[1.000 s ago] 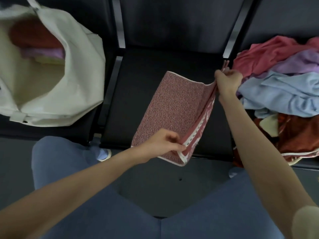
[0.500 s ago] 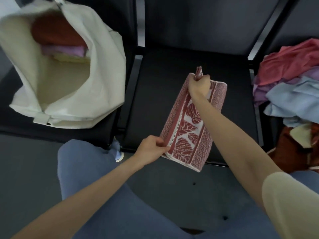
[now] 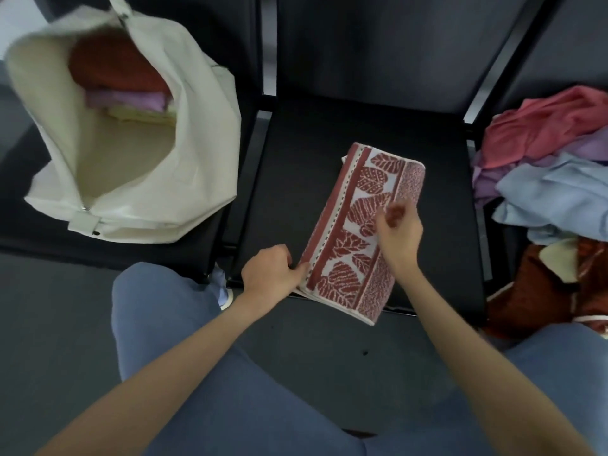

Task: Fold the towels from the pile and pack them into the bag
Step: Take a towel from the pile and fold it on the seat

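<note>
1. Since the earlier frames the red towel [image 3: 358, 232] has been folded over and laid down on the middle seat [image 3: 296, 166], leaf pattern up; before, it was held in the air by both hands.
2. The right hand [image 3: 399, 233] has been moved off the towel's far corner and is now seen over the towel's middle.
3. The right hand's fingers are loosely curled and nothing is held in them; whether the towel is touched by them cannot be told.
4. The towel's near left edge is pinched by the left hand [image 3: 271, 273], fingers curled at the fold.
5. The towel lies as a long folded strip, slanted from far right to near left, with its near end hung slightly over the seat's front edge.
6. A cream bag [image 3: 184, 179] is set open on the left seat, well apart from the towel.
7. Folded towels, rust, lilac and pale yellow, are seen stacked inside the bag at its far end.
8. The pile [image 3: 556, 179] of unfolded towels, pink, lilac, light blue and rust, is heaped on the right seat.
9. Blue trouser legs [image 3: 184, 324] are seen at the near edge, either side of the middle seat.
</note>
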`<action>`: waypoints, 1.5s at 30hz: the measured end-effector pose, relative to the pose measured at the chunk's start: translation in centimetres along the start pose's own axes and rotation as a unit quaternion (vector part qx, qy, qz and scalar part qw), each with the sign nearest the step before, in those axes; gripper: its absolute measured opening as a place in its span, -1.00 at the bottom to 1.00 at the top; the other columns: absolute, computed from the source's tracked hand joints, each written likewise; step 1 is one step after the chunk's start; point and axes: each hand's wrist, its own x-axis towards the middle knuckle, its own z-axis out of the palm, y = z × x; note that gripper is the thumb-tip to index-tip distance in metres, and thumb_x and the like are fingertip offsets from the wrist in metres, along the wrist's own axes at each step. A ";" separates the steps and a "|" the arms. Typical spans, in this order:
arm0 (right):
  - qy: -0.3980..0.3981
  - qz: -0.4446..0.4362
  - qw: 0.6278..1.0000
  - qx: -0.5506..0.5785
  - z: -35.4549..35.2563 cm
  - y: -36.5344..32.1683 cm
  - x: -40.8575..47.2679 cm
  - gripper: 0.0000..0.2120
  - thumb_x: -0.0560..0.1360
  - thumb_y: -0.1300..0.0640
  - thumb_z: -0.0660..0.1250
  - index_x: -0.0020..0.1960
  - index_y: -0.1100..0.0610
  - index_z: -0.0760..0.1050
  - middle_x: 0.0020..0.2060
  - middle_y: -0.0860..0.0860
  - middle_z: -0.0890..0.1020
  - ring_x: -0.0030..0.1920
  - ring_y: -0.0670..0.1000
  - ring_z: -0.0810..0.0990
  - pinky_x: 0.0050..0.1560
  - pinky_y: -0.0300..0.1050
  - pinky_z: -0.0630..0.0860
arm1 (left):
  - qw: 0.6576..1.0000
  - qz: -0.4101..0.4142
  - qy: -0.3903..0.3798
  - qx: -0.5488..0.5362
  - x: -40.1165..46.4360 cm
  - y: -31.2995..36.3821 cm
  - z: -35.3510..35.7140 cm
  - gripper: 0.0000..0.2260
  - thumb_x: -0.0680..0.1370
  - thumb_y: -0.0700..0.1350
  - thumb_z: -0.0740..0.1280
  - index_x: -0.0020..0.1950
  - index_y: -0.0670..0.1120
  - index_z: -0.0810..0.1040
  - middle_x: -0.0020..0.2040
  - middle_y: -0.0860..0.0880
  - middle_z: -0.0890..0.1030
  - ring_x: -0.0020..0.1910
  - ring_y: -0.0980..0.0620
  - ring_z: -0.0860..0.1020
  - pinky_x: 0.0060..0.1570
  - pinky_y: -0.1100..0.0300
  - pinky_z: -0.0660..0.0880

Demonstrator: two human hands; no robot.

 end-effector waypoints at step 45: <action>-0.049 0.408 0.823 0.392 -7.1 -1.0 -3.0 -0.75 0.52 0.38 0.22 0.15 0.22 0.31 -0.09 0.18 0.44 0.06 0.14 0.54 0.15 0.06 0.57 | 0.863 -0.032 -0.116 -0.490 1.0 8.6 0.9 -0.66 0.55 -0.24 0.31 0.28 0.02 0.43 0.18 -0.12 0.59 0.12 -0.01 0.58 0.14 0.09 0.54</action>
